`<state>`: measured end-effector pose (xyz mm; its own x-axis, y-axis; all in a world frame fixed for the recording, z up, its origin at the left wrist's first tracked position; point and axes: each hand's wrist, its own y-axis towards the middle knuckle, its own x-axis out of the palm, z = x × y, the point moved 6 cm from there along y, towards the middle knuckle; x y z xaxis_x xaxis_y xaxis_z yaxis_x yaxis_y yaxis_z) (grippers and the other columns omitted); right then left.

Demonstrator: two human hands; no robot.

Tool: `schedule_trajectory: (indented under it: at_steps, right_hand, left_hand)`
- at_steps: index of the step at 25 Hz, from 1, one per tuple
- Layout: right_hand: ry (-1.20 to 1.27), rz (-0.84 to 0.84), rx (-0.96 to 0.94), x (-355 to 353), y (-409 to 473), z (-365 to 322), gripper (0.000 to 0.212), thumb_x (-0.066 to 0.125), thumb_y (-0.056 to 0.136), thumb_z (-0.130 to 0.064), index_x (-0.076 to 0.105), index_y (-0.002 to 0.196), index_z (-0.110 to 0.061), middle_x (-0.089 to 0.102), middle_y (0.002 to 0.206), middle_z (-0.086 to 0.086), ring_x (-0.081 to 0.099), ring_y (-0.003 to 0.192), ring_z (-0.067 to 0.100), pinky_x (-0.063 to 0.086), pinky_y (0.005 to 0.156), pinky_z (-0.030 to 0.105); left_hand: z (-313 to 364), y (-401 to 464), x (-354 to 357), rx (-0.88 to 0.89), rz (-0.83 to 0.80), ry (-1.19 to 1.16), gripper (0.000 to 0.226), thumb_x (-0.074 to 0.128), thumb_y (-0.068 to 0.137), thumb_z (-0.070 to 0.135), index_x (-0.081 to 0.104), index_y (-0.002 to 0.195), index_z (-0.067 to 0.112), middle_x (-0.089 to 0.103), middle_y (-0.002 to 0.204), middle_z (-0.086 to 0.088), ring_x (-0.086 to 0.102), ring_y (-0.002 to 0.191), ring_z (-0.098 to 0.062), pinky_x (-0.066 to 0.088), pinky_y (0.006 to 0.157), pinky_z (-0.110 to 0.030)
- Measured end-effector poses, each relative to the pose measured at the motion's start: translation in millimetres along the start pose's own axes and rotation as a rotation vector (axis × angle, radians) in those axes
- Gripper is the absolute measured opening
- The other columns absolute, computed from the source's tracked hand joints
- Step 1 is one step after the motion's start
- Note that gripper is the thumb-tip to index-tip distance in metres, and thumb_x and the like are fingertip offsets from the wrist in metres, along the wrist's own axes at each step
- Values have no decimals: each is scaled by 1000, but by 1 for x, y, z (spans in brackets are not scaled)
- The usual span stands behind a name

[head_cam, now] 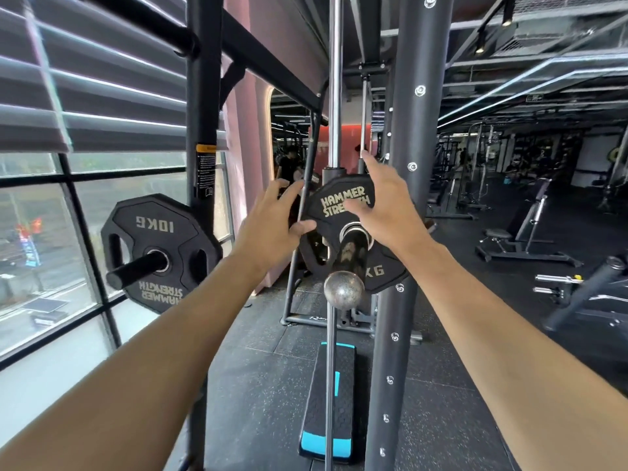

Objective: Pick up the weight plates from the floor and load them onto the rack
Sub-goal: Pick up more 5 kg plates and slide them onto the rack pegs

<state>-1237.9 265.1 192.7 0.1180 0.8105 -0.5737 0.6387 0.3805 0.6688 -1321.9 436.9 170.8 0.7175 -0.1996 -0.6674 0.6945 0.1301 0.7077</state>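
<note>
A black Hammer Strength weight plate [339,198] sits on the bar sleeve [350,253] of the rack, which ends in a worn metal ball [344,289] pointing toward me. My left hand [275,220] is at the plate's left edge with fingers spread and the thumb touching the rim. My right hand [384,202] hovers over the plate's upper right face, fingers apart, covering part of the lettering. Neither hand is wrapped around the plate. A second black 10KG plate [156,232] hangs on a storage peg [136,268] to the left.
A dark perforated upright [404,96] stands just right of the plate, and a chrome guide rod [334,79] runs above it. A black and blue step platform [331,402] lies on the rubber floor below. Windows are on the left; benches [520,239] stand at right.
</note>
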Motion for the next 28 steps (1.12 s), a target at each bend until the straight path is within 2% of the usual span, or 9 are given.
schedule_trajectory:
  at_steps: [2,6,10,12,14,17,22,26,28]
  right_hand:
    - [152,-12,-104,0,-15,-34,70,58,97,-39,23,157,-28,36,155,0,29,144,17,26,115,35]
    - [202,-107,-223,16,-45,-86,69,41,97,-60,25,156,-28,35,158,-4,33,144,15,32,116,44]
    - [151,-246,-338,41,-84,-131,79,34,92,-71,16,158,-31,22,163,-10,22,147,8,27,108,34]
    - [182,-292,-379,62,-98,-153,81,35,90,-73,16,157,-32,22,161,-13,23,145,6,28,100,31]
    - [228,-330,-401,87,-107,-169,83,37,88,-76,18,157,-32,26,159,-14,25,144,5,30,101,33]
    - [252,-411,-420,139,-117,-191,89,36,86,-81,17,157,-31,25,159,-16,24,145,4,34,104,37]
    - [230,-560,-401,245,-134,-228,88,37,86,-78,17,158,-30,24,159,-15,24,143,5,27,97,28]
    - [217,-685,-331,338,-146,-241,93,34,80,-87,15,157,-37,21,163,-14,18,149,6,26,113,40]
    - [207,-794,-273,393,-165,-239,90,38,82,-84,15,156,-39,21,163,-14,21,148,8,28,109,40]
  left_hand:
    - [5,-18,-33,31,31,54,69,49,98,48,30,155,15,35,154,-7,33,142,-25,35,114,-46]
    - [12,-64,-82,-5,-14,169,79,33,96,64,24,158,15,27,163,-6,22,150,-20,15,124,-37]
    - [3,-113,-125,-59,10,304,85,26,91,73,31,156,18,33,160,-5,27,147,-20,21,122,-46]
    - [-13,-138,-146,-141,8,379,90,23,87,75,32,156,18,34,160,-4,28,147,-21,21,121,-47]
    - [-34,-163,-161,-208,6,428,92,22,85,78,31,156,19,34,160,-2,29,146,-20,20,122,-47]
    - [-79,-201,-177,-312,-17,464,91,24,85,79,25,158,24,30,162,2,26,148,-18,16,123,-42]
    - [-188,-264,-192,-481,-63,477,96,24,81,84,27,157,26,29,162,1,26,148,-21,20,122,-44]
    - [-283,-323,-190,-630,-106,469,92,30,84,82,29,156,24,30,162,-2,28,147,-24,21,121,-43]
    - [-330,-365,-177,-720,-165,457,87,38,88,76,31,155,21,31,161,-4,32,145,-27,24,118,-42]
